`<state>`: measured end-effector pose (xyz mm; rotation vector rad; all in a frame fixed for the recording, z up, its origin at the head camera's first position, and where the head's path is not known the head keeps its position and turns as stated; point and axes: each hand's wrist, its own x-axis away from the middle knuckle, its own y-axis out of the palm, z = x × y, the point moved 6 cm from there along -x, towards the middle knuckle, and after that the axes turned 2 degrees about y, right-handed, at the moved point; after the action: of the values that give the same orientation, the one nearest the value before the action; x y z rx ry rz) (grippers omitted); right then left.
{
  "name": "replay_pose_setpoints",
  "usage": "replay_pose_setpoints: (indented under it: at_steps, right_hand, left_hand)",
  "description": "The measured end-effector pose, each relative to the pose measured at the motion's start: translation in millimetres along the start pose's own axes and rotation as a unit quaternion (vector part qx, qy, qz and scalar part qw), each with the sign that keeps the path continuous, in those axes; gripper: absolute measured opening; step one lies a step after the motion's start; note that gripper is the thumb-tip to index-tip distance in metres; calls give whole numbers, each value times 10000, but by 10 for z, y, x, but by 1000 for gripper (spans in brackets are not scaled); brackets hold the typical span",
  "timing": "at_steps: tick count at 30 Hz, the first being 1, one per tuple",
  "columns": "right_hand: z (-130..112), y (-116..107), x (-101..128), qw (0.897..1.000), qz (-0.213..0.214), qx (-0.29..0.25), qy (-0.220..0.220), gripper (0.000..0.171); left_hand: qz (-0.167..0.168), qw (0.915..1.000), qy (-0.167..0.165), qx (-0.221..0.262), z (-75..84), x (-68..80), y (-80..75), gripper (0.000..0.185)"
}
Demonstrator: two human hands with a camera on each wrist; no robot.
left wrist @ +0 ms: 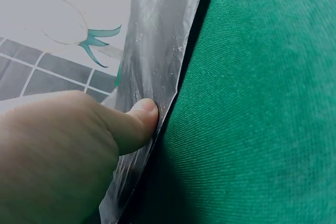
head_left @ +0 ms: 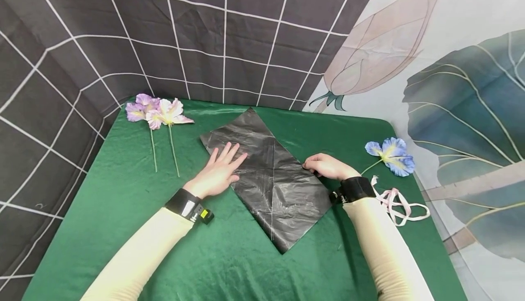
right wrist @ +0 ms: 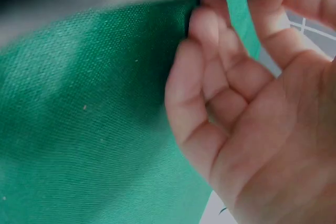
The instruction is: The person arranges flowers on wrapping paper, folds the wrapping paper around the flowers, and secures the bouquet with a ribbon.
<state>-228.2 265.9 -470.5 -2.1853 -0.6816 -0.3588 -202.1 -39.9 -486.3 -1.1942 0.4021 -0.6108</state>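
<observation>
A black plastic sheet [head_left: 266, 173] lies like a diamond at the centre of the frame on the green tabletop [head_left: 123, 228]. The left hand [head_left: 219, 171] presses flat on its left edge, fingers spread; the right hand [head_left: 328, 166] pinches its right corner with curled fingers.

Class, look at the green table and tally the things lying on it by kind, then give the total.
Purple-and-pink artificial flowers: 2
Blue artificial flower: 1
Black plastic sheet: 1, with the left hand flat on it and the right hand at its right corner
Pink ribbon: 1
Total: 5
</observation>
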Motion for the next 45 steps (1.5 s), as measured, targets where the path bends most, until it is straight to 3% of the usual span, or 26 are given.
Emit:
replay_pose_setpoints:
  at_steps: [5,10,28,38,45]
  right_hand:
    - [18,29,12,9968,-202,-765,-118,32]
    - [-23,73,7,9935,-376,-980,-444,35]
    - [27,140,-11,9934,-212,-974,-571,32]
    - [-63,124,-53,9959,144,-653,-607,26]
    - [-134,142,-126,9953,388,-341,-821,27]
  left_hand:
    - [162,9998,-123,-35,-36,8,-12,70]
    - [266,9996,-120,-25,-28,9,-34,71]
    - [839,9962,122,179,155,-73,-115,69]
    - [929,9881,1142,-442,566,-559,-183,64]
    - [420,9823,1660,-759,846,-839,-164,65]
